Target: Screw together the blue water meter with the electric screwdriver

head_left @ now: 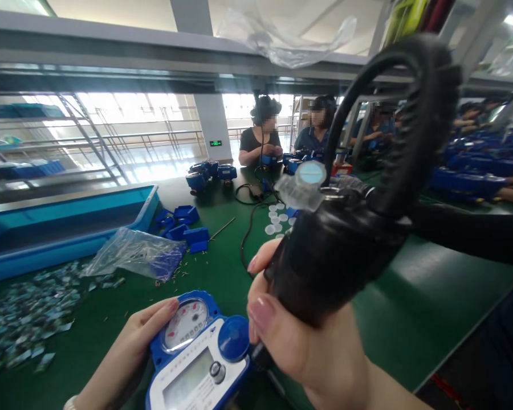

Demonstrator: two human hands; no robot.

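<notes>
A blue and white meter (pixel 196 364), with a round dial, a grey display and a blue round cap, is tilted at the bottom centre. My left hand (pixel 147 327) grips its upper left edge, thumb beside the dial. In my right hand (pixel 312 347) is a black power screwdriver (pixel 325 262), fingers wrapped round its body. The tool's lower end is close to the meter's right side, by the blue cap; whether its tip touches anything is hidden. A black looped cord rises from the tool's top.
A blue tray (pixel 68 250) stands at the left, above many small greenish pieces (pixel 29 313). A plastic bag (pixel 137 250), blue parts (pixel 186 228), scattered screws and clear discs (pixel 276 219) lie on the green table (pixel 423 296). People sit across it, near blue meters (pixel 200 173).
</notes>
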